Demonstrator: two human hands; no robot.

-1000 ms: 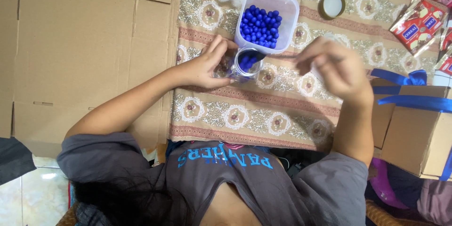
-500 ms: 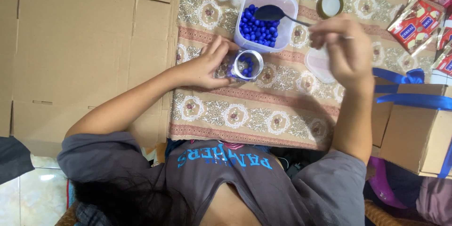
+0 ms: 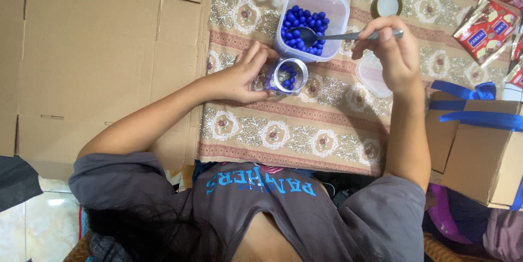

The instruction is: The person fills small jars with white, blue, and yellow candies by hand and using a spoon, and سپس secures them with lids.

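Two hands busy | left hand (image 3: 239, 76) grips small jar (image 3: 287, 75) | right hand (image 3: 389, 49) pinches spoon (image 3: 327, 36) | red packets (image 3: 487, 28) far right

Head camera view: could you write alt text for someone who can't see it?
Seen from above, a person's right hand dips a metal spoon into a clear plastic tub of blue beads, while the left hand has its grip on a small jar partly filled with the same beads, on a patterned cloth over flattened cardboard.
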